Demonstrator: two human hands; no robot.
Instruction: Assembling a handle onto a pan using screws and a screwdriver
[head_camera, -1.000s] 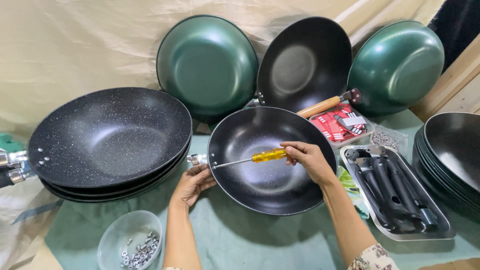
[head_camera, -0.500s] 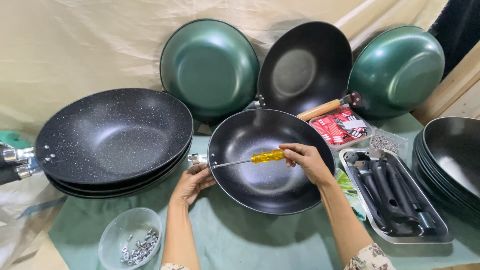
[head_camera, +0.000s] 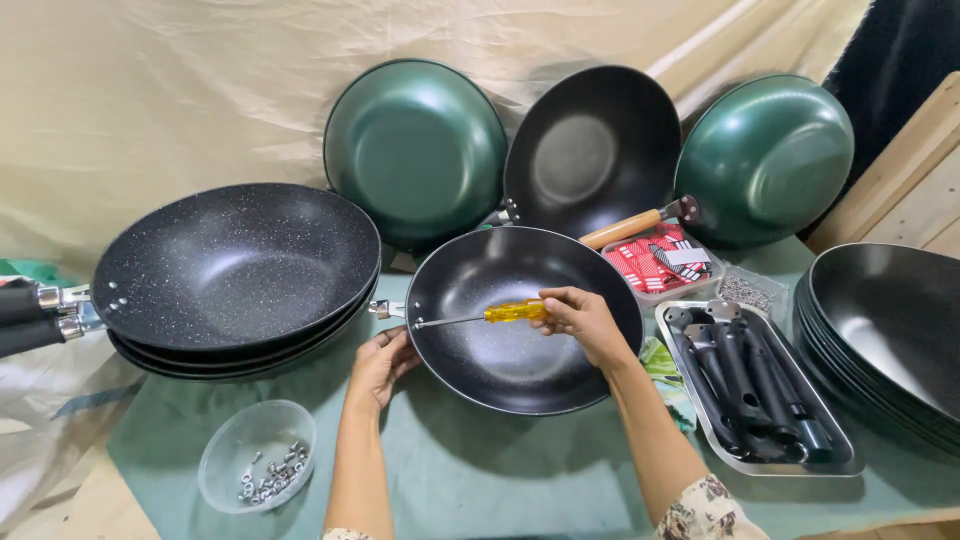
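The right hand (head_camera: 585, 322) pinches a yellow-handled screwdriver (head_camera: 480, 316), its shaft lying level, pointing leftward across the black pan (head_camera: 520, 320) toward the rim bracket (head_camera: 385, 309). Just below the bracket, the left hand (head_camera: 380, 362) curls around the pan's edge.
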